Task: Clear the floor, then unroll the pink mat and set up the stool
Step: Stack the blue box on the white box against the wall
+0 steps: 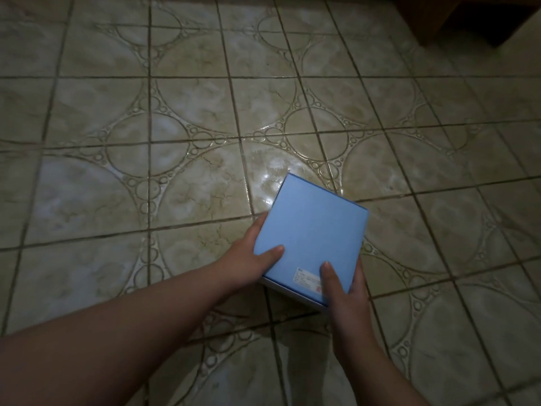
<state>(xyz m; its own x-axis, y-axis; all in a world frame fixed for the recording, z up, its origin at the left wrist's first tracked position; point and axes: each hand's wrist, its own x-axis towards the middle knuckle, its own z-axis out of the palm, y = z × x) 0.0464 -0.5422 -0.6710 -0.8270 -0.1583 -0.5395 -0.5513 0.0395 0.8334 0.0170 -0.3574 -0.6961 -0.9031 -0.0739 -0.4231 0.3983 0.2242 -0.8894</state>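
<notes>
Gripping closed blue box (311, 235), both hands, above tiled floor (175, 112).

Your left hand (248, 256) and right hand (342, 291) grip a blue box (313, 238) at its near edge, above the tiled floor (175, 112).

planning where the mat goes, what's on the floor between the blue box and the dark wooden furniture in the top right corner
Nothing: in the head view, only bare patterned beige tile floor lies between the blue cardboard box and the dark wooden furniture.
</notes>
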